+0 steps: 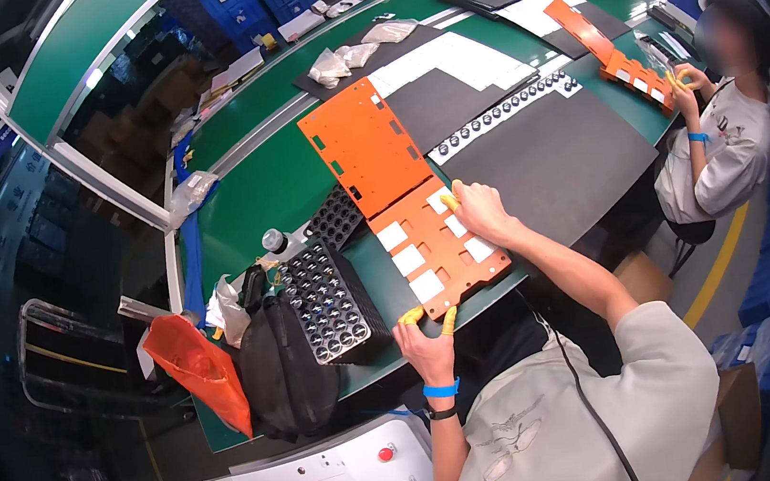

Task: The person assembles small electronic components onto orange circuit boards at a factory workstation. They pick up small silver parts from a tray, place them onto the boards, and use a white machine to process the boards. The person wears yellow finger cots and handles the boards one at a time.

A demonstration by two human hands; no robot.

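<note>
A hinged orange fixture lies open on the green bench in front of me, its flat lid folded back to the far left. Several white square pieces sit in the near half. My left hand, with yellow finger covers and a blue wristband, grips the near left corner between finger and thumb. My right hand holds the right edge, a yellow-covered fingertip beside a white square. Its other fingers are partly hidden.
Left of the fixture stands a black tray of round lens-like parts, beside a black bag and an orange bag. Dark mats and a strip of round parts lie right. A co-worker handles another orange fixture.
</note>
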